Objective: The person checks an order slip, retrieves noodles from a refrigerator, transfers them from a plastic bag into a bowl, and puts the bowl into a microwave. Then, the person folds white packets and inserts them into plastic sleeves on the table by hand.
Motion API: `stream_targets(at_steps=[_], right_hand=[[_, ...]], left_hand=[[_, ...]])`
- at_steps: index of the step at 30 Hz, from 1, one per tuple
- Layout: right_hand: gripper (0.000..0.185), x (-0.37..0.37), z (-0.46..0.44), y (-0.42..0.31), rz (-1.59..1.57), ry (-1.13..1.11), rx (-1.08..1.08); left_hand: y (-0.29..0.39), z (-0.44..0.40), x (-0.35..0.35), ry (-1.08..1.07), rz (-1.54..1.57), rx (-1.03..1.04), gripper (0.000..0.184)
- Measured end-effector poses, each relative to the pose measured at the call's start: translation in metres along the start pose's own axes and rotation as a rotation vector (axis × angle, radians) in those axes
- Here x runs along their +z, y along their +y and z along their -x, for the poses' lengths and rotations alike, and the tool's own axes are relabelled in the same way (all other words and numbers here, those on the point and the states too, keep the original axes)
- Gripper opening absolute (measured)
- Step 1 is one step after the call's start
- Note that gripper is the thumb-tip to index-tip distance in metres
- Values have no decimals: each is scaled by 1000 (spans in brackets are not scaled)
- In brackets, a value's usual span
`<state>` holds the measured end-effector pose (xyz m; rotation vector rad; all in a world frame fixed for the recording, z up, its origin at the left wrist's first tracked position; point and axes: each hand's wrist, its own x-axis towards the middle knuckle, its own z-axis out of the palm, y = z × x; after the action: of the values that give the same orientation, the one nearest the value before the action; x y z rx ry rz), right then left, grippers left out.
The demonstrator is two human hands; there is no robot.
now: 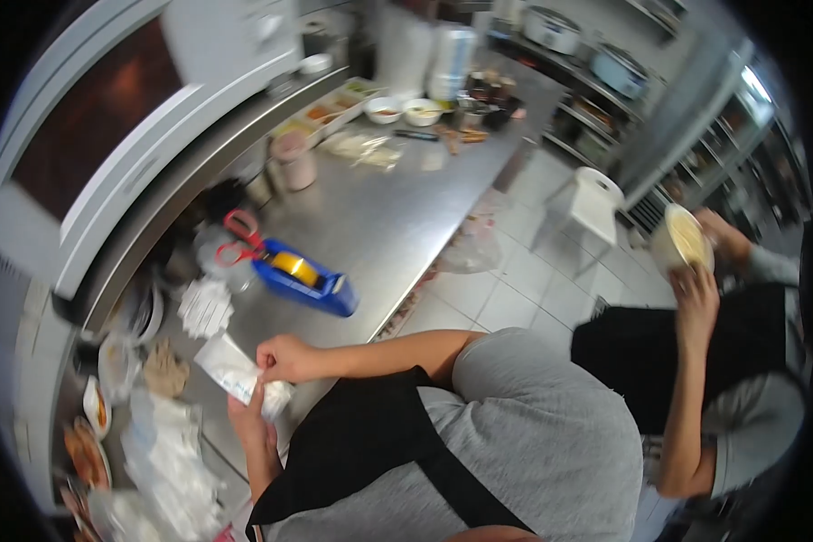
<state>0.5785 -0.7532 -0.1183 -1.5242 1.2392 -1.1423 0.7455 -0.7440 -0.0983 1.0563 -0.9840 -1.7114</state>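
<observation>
My right hand pinches the upper right edge of a small white packet with faint blue print, at the lower left over the counter. Just below it, my left hand grips the same packet from underneath, its fingers closed. Whitish material bulges from the packet beside my left fingers; what it is cannot be made out. Close above the packet lies a crumpled stack of white paper. A blue tape dispenser with yellow tape stands up and to the right of my hands, with red-handled scissors at its far end.
Clear plastic bags lie at the lower left. Bowls, a pink container and food trays stand farther along the steel counter. A co-worker at the right holds a white bowl. A white stool stands on the tiled floor.
</observation>
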Motion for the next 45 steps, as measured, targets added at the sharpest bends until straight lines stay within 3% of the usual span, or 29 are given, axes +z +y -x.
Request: stream_targets(at_steps=[8,12,15,16,17,20,22,24,26,27,28,29,32,34,36,38,39,40,43,45], right_hand=[[24,-87,56,-1,-110,142,21],[18,-145,76,-22,-404,132,268],[20,-227,119,-93,168,267,-81],[18,-260,138,-124,237,342,108],[20,-299,152,-94,-59,414,-101],[18,-380,163,-145,247,599,215],[16,-413,165,-119,378,521,182],[17,-377,129,-126,441,372,282],[47,-309,65,-163,698,97,-35],[62,-282,26,-175,868,74,-271],[67,-247,-5,-208,966,85,-223],[67,-228,-47,-206,963,173,-489],[65,-178,-108,-239,1069,290,-430],[63,-145,-100,-232,720,305,-605],[71,-110,-73,-195,347,39,-559],[84,-74,-47,-138,232,-81,-613],[93,-58,-34,-108,142,-226,-369],[98,-42,-22,-76,93,-307,-261],[79,-3,12,-28,-212,-359,-65],[61,9,25,-14,-364,-339,33]], left_hand=[[-18,-22,74,-231,-107,-12,41],[-19,-25,108,-276,-138,36,40],[-11,-30,129,-256,-114,67,38],[-10,-34,128,-235,-105,78,38],[-10,-30,119,-184,-96,81,37],[0,-23,106,-135,-53,92,35],[1,-23,91,-91,-82,156,34],[11,-22,83,-66,-60,194,33],[8,-19,78,-14,-74,205,33],[10,-22,78,-14,-87,199,33],[12,-21,79,-9,-69,225,33],[10,-16,81,-6,-49,248,33],[9,3,77,73,26,335,34],[10,10,59,152,65,345,34],[6,17,34,225,84,300,34],[15,29,21,228,96,324,35],[21,35,16,222,93,351,35],[22,38,12,216,87,377,35],[11,46,-3,247,-6,244,37],[-4,45,-9,146,-67,238,38]])
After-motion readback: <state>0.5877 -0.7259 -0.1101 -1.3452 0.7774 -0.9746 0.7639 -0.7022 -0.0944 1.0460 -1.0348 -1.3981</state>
